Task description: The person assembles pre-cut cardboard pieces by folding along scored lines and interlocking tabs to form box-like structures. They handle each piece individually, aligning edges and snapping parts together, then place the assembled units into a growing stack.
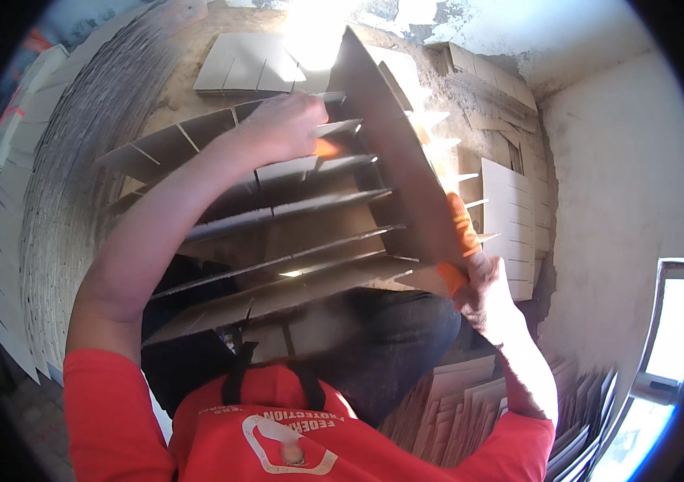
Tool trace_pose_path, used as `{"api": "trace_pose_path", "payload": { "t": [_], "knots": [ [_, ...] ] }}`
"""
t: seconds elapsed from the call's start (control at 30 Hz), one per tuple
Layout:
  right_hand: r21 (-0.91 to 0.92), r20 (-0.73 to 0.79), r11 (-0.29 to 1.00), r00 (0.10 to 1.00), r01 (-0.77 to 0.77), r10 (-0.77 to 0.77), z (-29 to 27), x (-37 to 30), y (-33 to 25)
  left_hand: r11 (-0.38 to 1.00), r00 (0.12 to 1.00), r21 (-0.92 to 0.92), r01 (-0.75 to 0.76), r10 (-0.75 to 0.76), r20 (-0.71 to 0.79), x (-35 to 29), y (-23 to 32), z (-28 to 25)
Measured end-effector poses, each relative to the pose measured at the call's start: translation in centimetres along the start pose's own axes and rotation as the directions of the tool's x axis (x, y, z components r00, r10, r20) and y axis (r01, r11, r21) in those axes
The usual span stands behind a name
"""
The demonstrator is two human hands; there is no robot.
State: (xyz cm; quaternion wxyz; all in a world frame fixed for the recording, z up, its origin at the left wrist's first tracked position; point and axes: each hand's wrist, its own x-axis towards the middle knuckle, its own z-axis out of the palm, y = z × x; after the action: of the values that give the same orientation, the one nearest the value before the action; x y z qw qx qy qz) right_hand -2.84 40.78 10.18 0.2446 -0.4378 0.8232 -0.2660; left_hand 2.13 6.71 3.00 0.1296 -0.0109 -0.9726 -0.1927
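In front of me several long slotted cardboard strips [322, 205] stand on edge, side by side. A wide cardboard cross strip [402, 153] runs across their right ends, tilted, with strip ends poking out beyond it. My right hand [482, 293] is closed on the near end of this cross strip, orange coverings on its thumb and fingers. Farther off, my left hand [289, 128] is closed around the upper edges of the long strips, close to the cross strip; an orange covering shows on its finger. Its fingertips are partly hidden among the strips.
A long row of tightly stacked cardboard strips [93, 120] lines the left side. Flat slotted sheets lie at the back [237, 64] and at the right [506, 225]. More cardboard pieces [454, 394] lean at the lower right, near a pale wall [623, 161] with a bright window.
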Motion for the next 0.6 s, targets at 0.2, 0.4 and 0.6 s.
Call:
{"api": "trace_pose_path", "payload": {
  "t": [0.2, 0.4, 0.6],
  "knots": [
    [-0.002, 0.020, 0.999, 0.999, -0.043, 0.043, -0.4, -0.9, 0.7, 0.987, 0.960, -0.147, 0.069, -0.106, -0.260, 2.3, -2.6, -1.7],
    [0.016, 0.038, 1.000, 0.999, -0.012, 0.011, -2.0, 0.9, -1.9, 0.983, 0.985, 0.087, 0.159, -0.164, 0.055, 2.6, -2.4, 0.0],
    [-0.073, 0.042, 0.997, 0.999, -0.025, 0.028, -2.9, 3.1, -3.0, 0.977, 0.973, 0.078, 0.197, -0.185, -0.141, 0.7, -1.4, -1.3]
  ]
}}
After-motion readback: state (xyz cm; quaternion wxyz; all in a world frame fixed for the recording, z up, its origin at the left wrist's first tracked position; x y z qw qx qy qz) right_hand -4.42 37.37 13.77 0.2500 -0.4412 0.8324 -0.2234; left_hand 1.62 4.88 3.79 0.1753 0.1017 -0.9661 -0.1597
